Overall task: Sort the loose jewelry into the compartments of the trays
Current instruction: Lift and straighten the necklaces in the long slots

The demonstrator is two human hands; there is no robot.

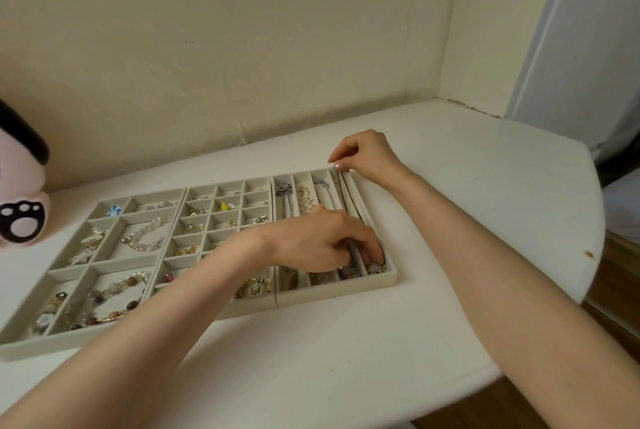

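Note:
Three grey felt trays lie side by side on the white table. The right tray (393, 278) has long narrow slots with necklaces in them. A thin dark chain necklace (349, 198) runs along the rightmost slots. My right hand (367, 153) pinches its far end at the tray's back edge. My left hand (322, 241) reaches across into the near end of the same slot, and its curled fingertips hold the pendant end (375, 267). The middle tray (211, 202) holds earrings and rings in small squares. The left tray (24, 347) holds bead bracelets.
A pink plush toy with a black paw print (20, 217) sits at the far left beside the left tray. A beige wall stands close behind the trays. The table's rounded edge (588, 255) falls off at the right, with wooden floor below.

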